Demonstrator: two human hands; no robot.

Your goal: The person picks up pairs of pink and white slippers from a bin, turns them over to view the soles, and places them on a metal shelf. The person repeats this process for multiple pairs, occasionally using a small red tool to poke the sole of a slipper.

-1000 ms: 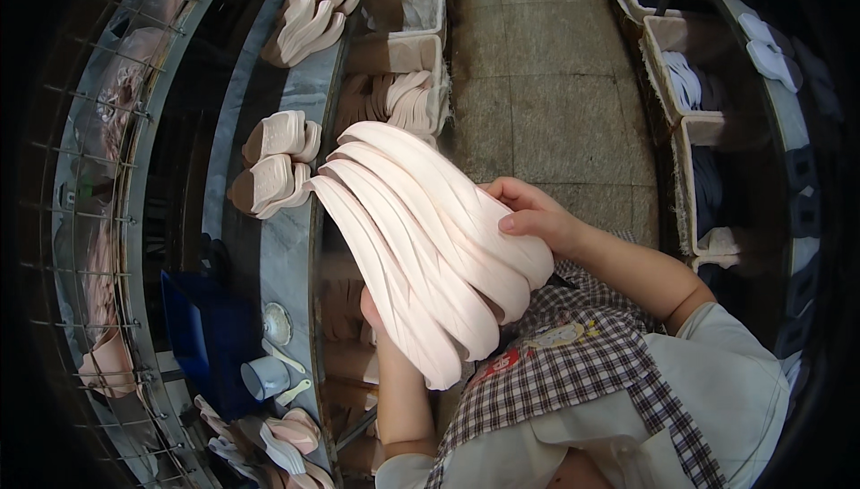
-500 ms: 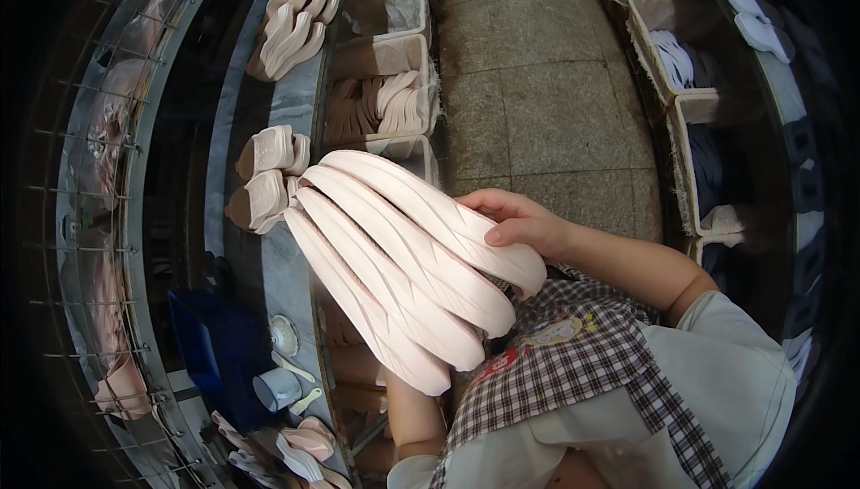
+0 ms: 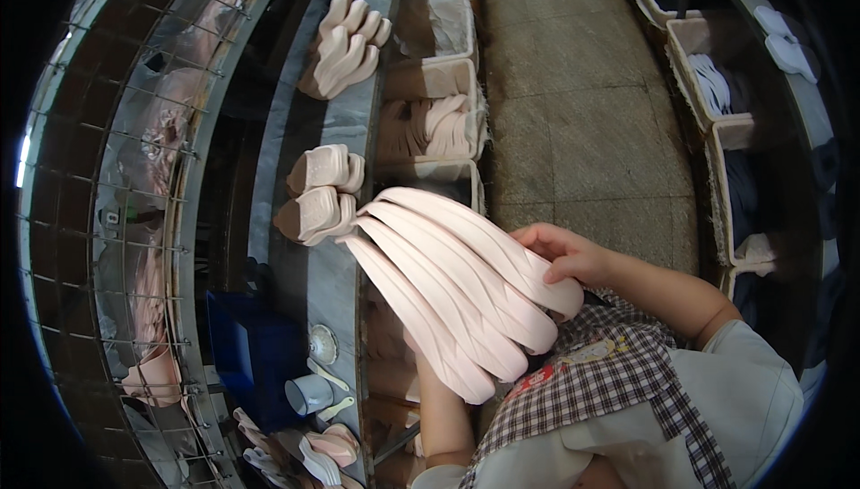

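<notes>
A fanned bundle of several pale pink shoe soles (image 3: 457,283) lies across the middle of the view, in front of my checked apron. My right hand (image 3: 569,252) is closed on the near end of the rightmost sole, thumb on its upper face and fingers along its outer edge. From below, my left forearm (image 3: 443,417) reaches up under the bundle. The soles hide the fingers of my left hand. Just beyond the bundle's far left end, stacked soles (image 3: 327,189) rest on a narrow grey bench (image 3: 336,296).
More soles (image 3: 349,50) stand farther along the bench. A blue crate (image 3: 237,328), a metal mug (image 3: 309,393) and a white dish (image 3: 322,344) are at the left. Lined bins (image 3: 434,77) and bins (image 3: 712,32) flank the tiled aisle (image 3: 591,104). Wire mesh (image 3: 107,220) borders the far left.
The whole view has shifted, so bench, bins and aisle appear farther right and a little lower. My right hand keeps its hold on the soles, and their fan looks slightly closer together.
</notes>
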